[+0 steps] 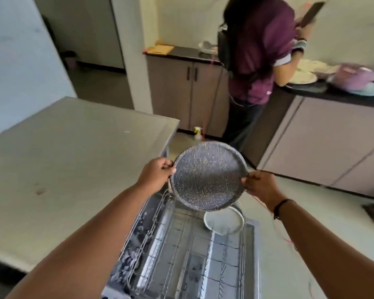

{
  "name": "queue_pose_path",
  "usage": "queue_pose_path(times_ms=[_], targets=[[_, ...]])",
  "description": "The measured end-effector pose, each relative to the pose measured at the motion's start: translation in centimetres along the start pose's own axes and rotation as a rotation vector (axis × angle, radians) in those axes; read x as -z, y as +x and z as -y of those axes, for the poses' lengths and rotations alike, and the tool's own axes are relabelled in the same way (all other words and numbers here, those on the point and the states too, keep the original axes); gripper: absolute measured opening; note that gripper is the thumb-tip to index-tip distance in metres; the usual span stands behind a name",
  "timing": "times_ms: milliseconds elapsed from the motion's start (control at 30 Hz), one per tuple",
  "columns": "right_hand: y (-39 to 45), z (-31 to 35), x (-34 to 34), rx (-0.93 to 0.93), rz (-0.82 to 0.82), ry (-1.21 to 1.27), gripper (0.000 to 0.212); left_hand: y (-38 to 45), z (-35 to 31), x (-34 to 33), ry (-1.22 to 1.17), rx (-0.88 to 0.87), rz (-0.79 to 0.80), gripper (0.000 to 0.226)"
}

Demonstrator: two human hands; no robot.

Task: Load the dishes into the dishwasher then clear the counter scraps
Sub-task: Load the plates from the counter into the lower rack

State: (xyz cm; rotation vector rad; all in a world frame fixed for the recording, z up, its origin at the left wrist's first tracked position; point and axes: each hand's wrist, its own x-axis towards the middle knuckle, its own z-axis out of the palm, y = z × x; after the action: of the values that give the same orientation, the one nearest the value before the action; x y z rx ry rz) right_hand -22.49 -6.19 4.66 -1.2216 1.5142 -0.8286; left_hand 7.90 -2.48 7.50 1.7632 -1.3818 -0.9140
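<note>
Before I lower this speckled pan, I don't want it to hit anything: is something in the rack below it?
Yes. A white plate already stands in the dishwasher rack just under the speckled pan, towards the rack's far right. The nearer slots look free.

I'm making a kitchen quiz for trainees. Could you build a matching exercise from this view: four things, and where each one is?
Things:
1. speckled pan
2. white plate
3. spray bottle
4. cardboard

Places:
A. on the floor by the cabinet
B. held in both hands
C. on the far black counter
D. in the dishwasher rack

Pairs: 1-B, 2-D, 3-A, 4-C
</note>
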Motion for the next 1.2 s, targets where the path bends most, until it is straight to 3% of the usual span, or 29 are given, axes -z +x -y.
queue_pose_path(times_ms=[67, 167, 267, 400, 500, 833, 1200], targets=[[0.9, -2.7, 1.5, -0.005, -0.063, -0.146, 0.028, 2.0, 0.6, -2.1, 0.087, -0.052, 0.055, 0.015], [2.3, -6.5, 3.3, -0.078, -0.172, -0.257, 0.012, 5.3, 1.7, -6.1, 0.138, -0.070, 0.163, 0.008], [1.8, -7.6, 3.5, -0.129, -0.264, -0.412, 0.017, 7.1, 2.9, -9.9, 0.186, -0.064, 0.239, 0.009], [3.6, -11.1, 4.1, -0.181, -0.276, -0.578, 0.003, 9.1, 5.3, -14.6, 0.233, -0.032, 0.306, 0.010], [6.6, -15.1, 4.3, -0.229, -0.256, -0.690, 0.011, 10.9, 8.1, -18.3, 0.282, -0.003, 0.356, 0.011], [15.8, -27.9, 1.8, -0.306, -0.178, -0.656, 0.015, 16.2, 18.4, -29.0, 0.279, 0.199, 0.296, 0.014], [19.5, -37.8, 0.3, -0.312, -0.082, -0.678, 0.022, 16.3, 27.0, -34.9, 0.451, 0.095, 0.304, 0.013]])
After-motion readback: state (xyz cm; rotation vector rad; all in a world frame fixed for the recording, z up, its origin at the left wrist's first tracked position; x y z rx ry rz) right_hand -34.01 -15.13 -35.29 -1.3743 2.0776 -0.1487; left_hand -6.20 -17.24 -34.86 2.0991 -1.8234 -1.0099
